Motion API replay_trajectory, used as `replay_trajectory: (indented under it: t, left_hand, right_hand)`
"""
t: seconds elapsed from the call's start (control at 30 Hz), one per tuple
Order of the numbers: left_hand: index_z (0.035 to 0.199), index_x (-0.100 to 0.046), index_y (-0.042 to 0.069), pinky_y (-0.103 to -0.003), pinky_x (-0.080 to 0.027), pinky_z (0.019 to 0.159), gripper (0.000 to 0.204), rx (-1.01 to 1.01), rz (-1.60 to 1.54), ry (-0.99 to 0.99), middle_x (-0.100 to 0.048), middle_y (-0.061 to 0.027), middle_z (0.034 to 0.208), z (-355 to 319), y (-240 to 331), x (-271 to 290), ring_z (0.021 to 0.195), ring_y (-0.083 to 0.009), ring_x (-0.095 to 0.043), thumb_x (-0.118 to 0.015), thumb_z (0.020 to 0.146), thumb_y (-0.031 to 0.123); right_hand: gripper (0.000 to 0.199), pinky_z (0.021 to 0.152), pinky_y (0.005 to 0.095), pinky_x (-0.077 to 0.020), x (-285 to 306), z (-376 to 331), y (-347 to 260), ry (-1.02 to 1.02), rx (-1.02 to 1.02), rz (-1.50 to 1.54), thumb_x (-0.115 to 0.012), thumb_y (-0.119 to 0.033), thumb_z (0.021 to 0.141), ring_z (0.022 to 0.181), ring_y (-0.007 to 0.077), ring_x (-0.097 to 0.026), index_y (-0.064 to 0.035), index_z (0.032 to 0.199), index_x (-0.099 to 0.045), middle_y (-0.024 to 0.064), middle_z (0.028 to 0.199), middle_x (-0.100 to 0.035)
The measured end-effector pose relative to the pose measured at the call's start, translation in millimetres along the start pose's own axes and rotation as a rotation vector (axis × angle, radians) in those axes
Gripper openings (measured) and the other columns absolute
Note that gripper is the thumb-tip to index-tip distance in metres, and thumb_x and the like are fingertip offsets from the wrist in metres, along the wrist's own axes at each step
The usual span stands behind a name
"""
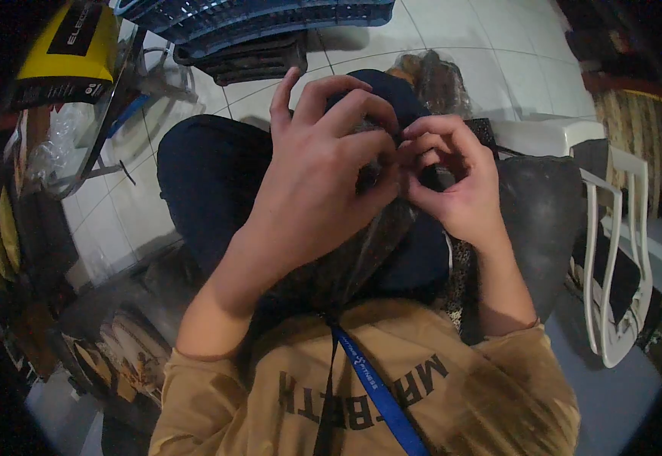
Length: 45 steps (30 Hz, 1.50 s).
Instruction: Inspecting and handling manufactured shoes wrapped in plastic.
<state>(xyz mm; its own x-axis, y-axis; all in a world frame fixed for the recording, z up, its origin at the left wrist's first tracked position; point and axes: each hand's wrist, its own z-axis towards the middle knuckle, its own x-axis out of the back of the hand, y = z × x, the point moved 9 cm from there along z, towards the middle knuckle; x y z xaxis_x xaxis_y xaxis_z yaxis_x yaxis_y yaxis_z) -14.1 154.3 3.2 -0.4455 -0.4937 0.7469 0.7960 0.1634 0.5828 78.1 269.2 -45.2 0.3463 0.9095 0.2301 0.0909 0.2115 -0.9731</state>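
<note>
both hands, left hand (312, 178) and right hand (452, 182), pinch a small dark object (430, 176), mostly hidden by the fingers (361, 144).

Tan sweatshirt (452, 395), blue lanyard (380, 395), navy trousers (209, 167)

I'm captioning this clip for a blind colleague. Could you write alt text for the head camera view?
Seen from above, a seated person's left hand and right hand meet over the lap, pinching a small dark item too hidden to identify. They wear a tan sweatshirt with a blue lanyard; a white plastic chair stands to the right on a tiled floor.
</note>
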Motion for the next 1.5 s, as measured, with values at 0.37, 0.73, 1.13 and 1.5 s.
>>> replay_trajectory:
  t: [0.37,0.73,1.13,1.5]
  left_hand:
    - [0.089,-0.069,0.011,-0.055,-0.034,0.114,0.025,-0.11,-0.141,-0.155,-0.064,-0.0027,0.109,-7,-1,-2,0.119,-0.0303,-0.056,-0.081,0.067,0.011]
    - [0.087,-0.067,0.01,-0.05,-0.04,0.11,0.025,-0.03,0.043,-0.078,-0.065,-0.0046,0.099,5,1,-11,0.109,-0.0302,-0.059,-0.081,0.066,0.013]
    - [0.076,-0.066,0.01,-0.049,-0.041,0.099,0.021,0.031,0.145,-0.028,-0.061,-0.0037,0.087,6,7,-5,0.096,-0.0295,-0.059,-0.08,0.066,0.021]
    - [0.074,-0.069,0.009,-0.047,-0.041,0.101,0.024,0.002,0.093,-0.019,-0.063,-0.0034,0.086,14,11,-10,0.1,-0.0291,-0.059,-0.083,0.061,0.023]
  right_hand:
    - [0.042,0.078,0.0213,-0.0507,-1,-2,21,0.168,0.039,0.135,-0.069,0.013,0.082,0.086,0.0061,-0.062,-0.0051,0.115,-0.051,0.0065,0.101,-0.071]
    - [0.046,0.079,0.0239,-0.0512,2,-4,13,0.096,-0.011,0.019,-0.074,0.011,0.079,0.086,0.0082,-0.064,-0.0052,0.116,-0.051,0.0059,0.1,-0.071]
    - [0.051,0.084,0.0278,-0.0549,0,-13,9,0.213,0.128,0.039,-0.076,0.011,0.08,0.09,0.0125,-0.067,-0.0059,0.117,-0.045,0.0104,0.101,-0.07]
    - [0.06,0.087,0.0334,-0.058,6,-20,0,0.134,0.152,-0.15,-0.084,0.004,0.072,0.099,0.0193,-0.072,-0.0036,0.119,-0.049,0.0129,0.106,-0.071]
